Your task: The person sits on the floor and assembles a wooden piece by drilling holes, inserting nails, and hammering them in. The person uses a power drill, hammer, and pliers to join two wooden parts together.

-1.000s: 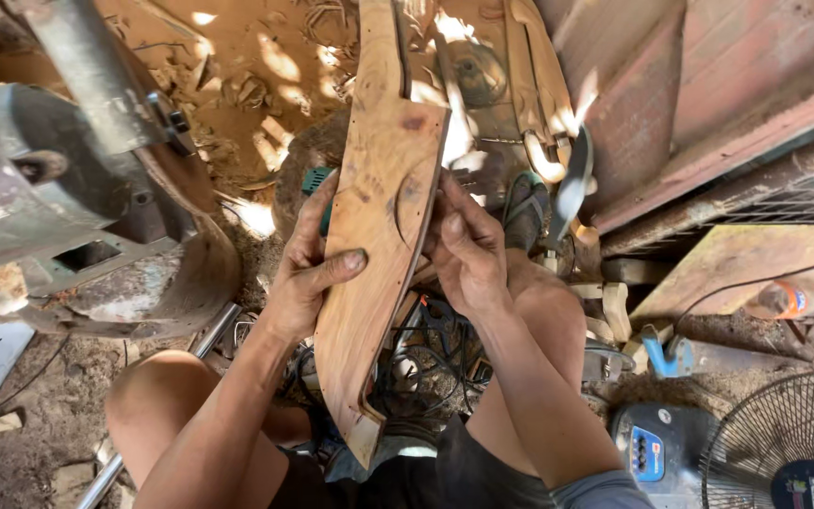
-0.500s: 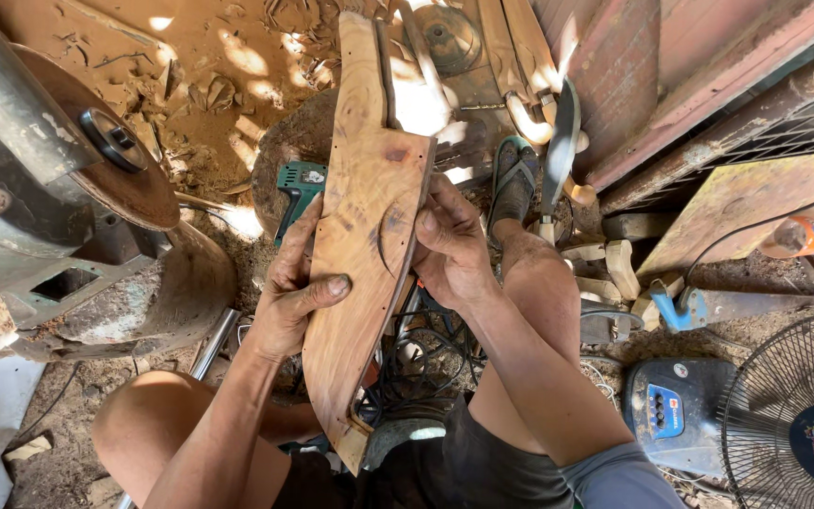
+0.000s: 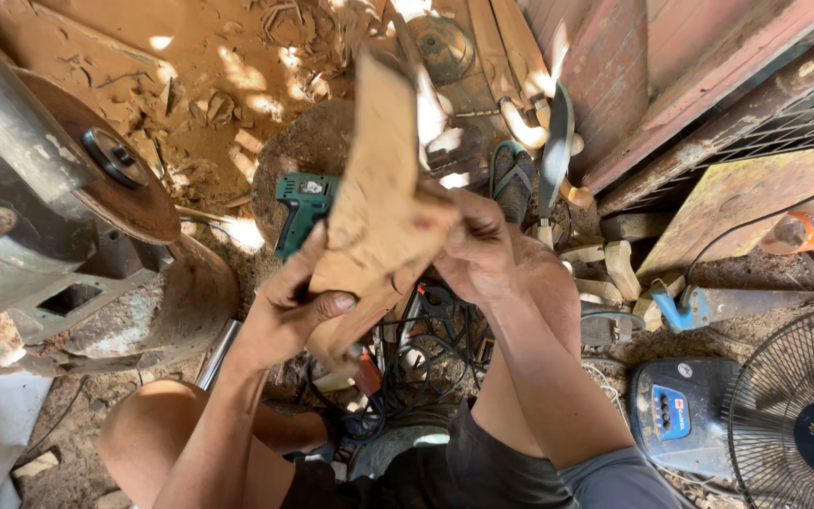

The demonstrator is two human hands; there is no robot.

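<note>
Holding the plank (image 3: 379, 217) up over the knees, left hand (image 3: 289, 306) wraps its lower edge, right hand (image 3: 473, 254) clamps its right side. Green tool (image 3: 301, 209) sits just behind the plank. Best kept steady with both grips firm, thumbs flat.

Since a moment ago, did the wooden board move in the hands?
Yes. The wooden board has turned in the hands: it reached far down between the knees before, and now it ends just below the left hand, beside the green power tool.
</note>
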